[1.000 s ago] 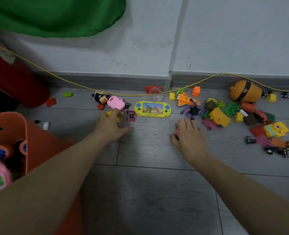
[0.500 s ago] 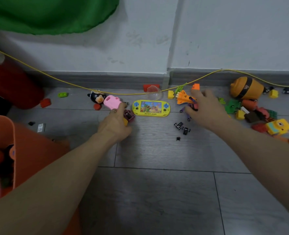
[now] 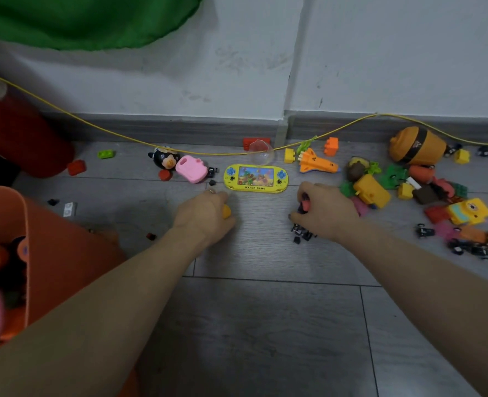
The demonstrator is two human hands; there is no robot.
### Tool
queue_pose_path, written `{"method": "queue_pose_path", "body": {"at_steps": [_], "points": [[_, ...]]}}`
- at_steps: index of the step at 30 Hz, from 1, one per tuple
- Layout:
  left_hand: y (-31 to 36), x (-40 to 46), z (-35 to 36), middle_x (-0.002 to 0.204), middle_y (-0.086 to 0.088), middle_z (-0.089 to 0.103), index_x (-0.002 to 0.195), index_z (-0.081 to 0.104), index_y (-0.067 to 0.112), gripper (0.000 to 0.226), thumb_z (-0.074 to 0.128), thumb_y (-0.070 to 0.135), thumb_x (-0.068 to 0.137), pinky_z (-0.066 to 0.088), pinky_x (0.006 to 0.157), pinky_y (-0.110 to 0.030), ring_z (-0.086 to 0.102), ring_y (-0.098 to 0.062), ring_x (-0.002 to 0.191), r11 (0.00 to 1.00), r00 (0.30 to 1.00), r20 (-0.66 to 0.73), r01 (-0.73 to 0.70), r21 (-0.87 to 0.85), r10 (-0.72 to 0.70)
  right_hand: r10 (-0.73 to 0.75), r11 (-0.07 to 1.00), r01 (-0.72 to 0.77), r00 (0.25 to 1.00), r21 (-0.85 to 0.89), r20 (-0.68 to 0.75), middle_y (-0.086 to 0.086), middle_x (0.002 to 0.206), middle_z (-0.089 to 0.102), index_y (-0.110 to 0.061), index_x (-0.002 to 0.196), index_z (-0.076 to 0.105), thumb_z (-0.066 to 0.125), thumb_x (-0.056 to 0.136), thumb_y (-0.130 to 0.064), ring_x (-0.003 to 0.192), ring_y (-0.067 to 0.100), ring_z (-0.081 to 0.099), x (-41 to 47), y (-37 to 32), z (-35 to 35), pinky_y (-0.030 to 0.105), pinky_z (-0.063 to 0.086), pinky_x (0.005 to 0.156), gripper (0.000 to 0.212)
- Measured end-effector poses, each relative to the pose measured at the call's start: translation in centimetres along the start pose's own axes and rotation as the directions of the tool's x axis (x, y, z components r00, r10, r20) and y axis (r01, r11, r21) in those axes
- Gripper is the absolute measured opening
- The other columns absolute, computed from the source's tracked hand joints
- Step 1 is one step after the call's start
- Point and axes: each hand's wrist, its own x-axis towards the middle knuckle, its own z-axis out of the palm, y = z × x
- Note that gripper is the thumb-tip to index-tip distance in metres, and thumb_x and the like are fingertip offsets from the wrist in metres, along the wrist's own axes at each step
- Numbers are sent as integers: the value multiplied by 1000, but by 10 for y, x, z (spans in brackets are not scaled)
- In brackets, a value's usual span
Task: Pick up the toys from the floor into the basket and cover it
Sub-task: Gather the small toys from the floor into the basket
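Toys are scattered over the grey floor along the wall. My left hand is closed around a small yellow-orange toy, just below the yellow water game. Fingers curled, my right hand holds small purple and pink toys, above several tiny black toy cars on the floor. The orange basket stands at the left with several toys inside. A pink toy and a black penguin figure lie left of the water game.
A thick pile of blocks and figures fills the floor at the right, with a big orange barrel toy. An orange rocket lies near the skirting. A yellow cord runs along the wall. A red object stands far left.
My right hand has come back from the rocket area toward me with small toys in it and now hovers over the tiny black cars. My left hand has drawn slightly back from the pink toy.
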Motion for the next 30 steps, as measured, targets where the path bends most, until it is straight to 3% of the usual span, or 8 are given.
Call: {"method": "queue_pose_path", "body": {"at_steps": [7,10,13,16,19,24,26,30], "points": [[34,-17,-7,98,-1,62,88,52,21,36,64,54,78,44,69,-30,60,-24,94,996,991,100,-92,-21,93,255,840,-209,967,501,-23,-2,78,61,-15,85,62,77,76,-26,75,18,58,-16,-9,-4,32,48,67,21],[57,-29,-3,94,2,61,88,58,22,28,67,46,77,43,68,-28,60,-23,92,990,977,171,-114,-82,127,382,645,-277,924,712,13,-1,76,58,-12,83,63,78,76,-22,70,16,54,-26,-5,-11,35,48,68,20],[79,-38,2,93,1,59,88,60,21,35,64,54,79,42,67,-29,58,-22,88,988,971,193,-123,-96,140,463,460,-335,881,823,100,7,79,65,-10,80,62,77,76,-15,72,19,57,-37,2,-19,34,48,66,17],[94,-40,2,90,-3,58,84,54,20,37,54,57,87,39,65,-30,56,-23,86,986,972,167,-157,-55,164,423,550,-392,892,738,158,3,71,65,-8,79,66,78,73,-11,71,18,58,-48,9,-20,30,46,64,14],[100,-37,1,100,-8,63,104,48,19,33,51,49,93,38,65,-32,61,-29,93,981,972,130,-191,-37,195,359,707,-397,914,586,187,1,76,66,-10,79,67,79,69,-15,75,17,60,-55,10,-14,30,48,67,16],[108,-38,10,110,-6,63,132,37,20,48,51,44,93,37,65,-35,62,-30,97,962,956,137,-268,49,259,135,973,-154,984,170,118,-2,90,67,-24,98,64,71,72,-30,88,21,60,-61,3,-4,33,51,72,27],[110,-36,12,109,-4,65,127,42,23,39,49,43,94,37,65,-34,62,-29,97,956,953,108,-290,44,284,47,998,-52,991,37,128,4,99,68,-25,109,62,67,75,-35,100,28,57,-61,3,3,37,52,79,36],[117,-33,15,109,-5,64,125,46,27,33,47,40,95,37,66,-34,63,-30,98,955,956,92,-287,72,280,0,999,4,993,-35,121,5,98,68,-23,100,60,62,79,-40,101,31,53,-61,4,7,40,51,79,27]]}}
